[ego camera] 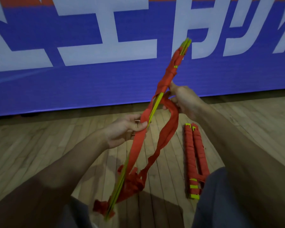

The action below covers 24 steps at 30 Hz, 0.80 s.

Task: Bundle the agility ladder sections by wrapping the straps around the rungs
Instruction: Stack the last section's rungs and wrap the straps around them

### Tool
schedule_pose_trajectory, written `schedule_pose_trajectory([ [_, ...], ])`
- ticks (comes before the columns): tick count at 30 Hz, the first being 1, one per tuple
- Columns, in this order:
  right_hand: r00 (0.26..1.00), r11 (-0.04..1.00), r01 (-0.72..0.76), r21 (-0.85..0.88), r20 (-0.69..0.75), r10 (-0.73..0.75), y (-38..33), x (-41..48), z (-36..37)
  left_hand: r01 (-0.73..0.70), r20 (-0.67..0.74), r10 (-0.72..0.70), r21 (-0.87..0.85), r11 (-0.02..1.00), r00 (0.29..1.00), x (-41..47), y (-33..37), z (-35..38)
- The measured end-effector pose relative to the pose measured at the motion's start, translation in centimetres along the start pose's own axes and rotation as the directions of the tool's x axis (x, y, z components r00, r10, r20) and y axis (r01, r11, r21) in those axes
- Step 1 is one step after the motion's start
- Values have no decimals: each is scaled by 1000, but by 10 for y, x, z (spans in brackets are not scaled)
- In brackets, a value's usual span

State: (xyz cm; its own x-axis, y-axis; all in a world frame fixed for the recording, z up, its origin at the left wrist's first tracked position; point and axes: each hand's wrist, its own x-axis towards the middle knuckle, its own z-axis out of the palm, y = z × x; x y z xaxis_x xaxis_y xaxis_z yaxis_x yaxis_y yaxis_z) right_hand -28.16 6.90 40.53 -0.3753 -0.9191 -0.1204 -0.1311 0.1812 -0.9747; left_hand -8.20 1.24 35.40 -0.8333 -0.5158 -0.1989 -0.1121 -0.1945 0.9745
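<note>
A stack of yellow-green ladder rungs slants from lower left up to upper right in front of me. Red strap is wound around its upper part. My left hand grips the rungs and a red strap at mid-length. My right hand pinches a loose red strap just below the wound part; that strap hangs in a loop down to a tangle near the rungs' lower end.
Two finished bundles, wrapped in red strap with yellow ends showing, lie side by side on the wooden floor at my right knee. A large blue banner with white lettering stands close ahead. My legs frame the bottom of the view.
</note>
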Motion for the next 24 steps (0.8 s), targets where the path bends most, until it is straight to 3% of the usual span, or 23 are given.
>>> schedule_pose_trajectory([
  [4, 993, 996, -57, 63, 103, 51, 2, -4, 3, 25, -144, 15, 277, 960, 990, -2, 4, 2],
  [10, 937, 958, -134, 254, 346, 40, 1, -3, -4, 12, -445, 140, 321, 947, 884, 4, 9, 11],
  [12, 926, 952, -132, 277, 377, 18, 1, -3, -4, 49, -527, 193, 410, 911, 828, 9, 4, 7],
  [14, 944, 974, -95, 204, 330, 23, 2, -5, 2, 104, -555, 301, 583, 806, 775, 10, 0, 4],
  [18, 999, 999, 41, -12, 16, -41, 13, -1, 21, 87, -447, 482, 794, 601, 753, 7, -2, 1],
  [22, 983, 995, 80, -61, -159, -89, 21, 4, 29, 242, -298, 589, 954, 174, 751, 7, 0, 12],
  [24, 983, 998, 45, -33, -177, -50, 22, 5, 31, 206, -186, 616, 978, 39, 766, 4, -2, 20],
])
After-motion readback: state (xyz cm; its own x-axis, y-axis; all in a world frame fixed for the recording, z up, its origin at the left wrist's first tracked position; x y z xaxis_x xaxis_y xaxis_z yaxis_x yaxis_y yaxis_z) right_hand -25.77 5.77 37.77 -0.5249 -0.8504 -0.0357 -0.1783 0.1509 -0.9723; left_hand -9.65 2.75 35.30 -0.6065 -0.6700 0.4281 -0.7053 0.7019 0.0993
